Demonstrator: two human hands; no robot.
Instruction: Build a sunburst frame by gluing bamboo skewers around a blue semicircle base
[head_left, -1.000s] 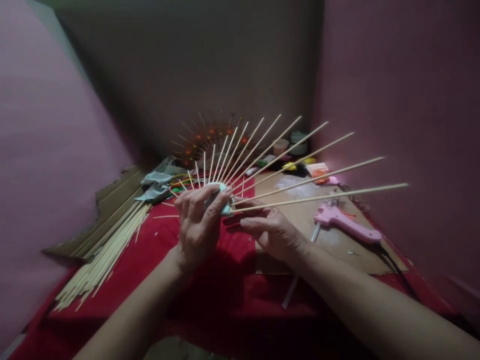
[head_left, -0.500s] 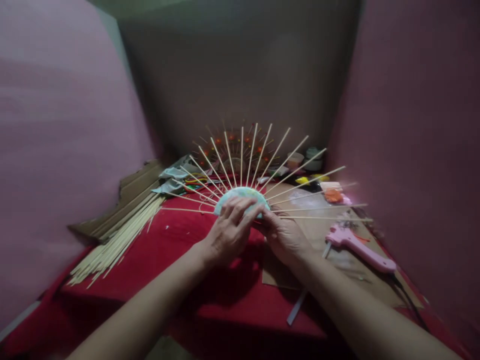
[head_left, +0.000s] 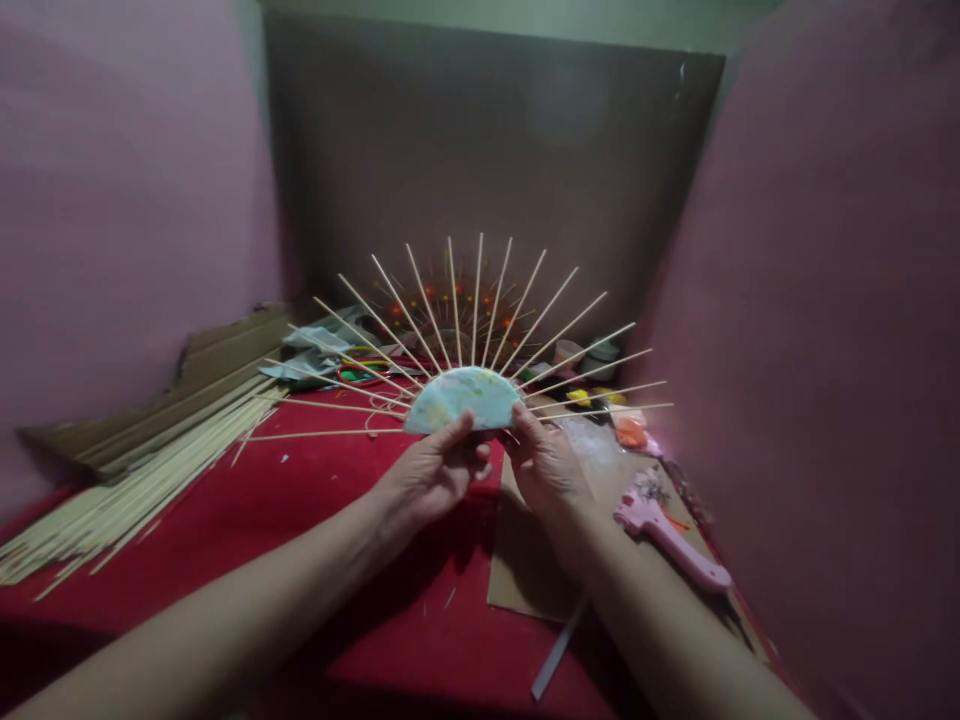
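Both hands hold up a pale blue-green half-disc from which several thin wooden sticks spread out like a fan. My left hand pinches its lower edge near the middle, thumb on the front face and fingers underneath. At the lower right corner, my right hand grips the same edge with its thumb in front. The flat side of the half-disc faces down, and its face shows faint yellowish patches. Behind the sticks stands a similar brown fan-shaped piece with small orange and red spots, partly covered.
A bundle of loose sticks lies at the left beside torn cardboard. At the right, a pink glue gun and a clear bag rest on a cardboard sheet. Red cloth covers the table.
My left hand has moved from across the half-disc's front down to its lower edge, uncovering the face. The view has shifted, so the table things sit further left.
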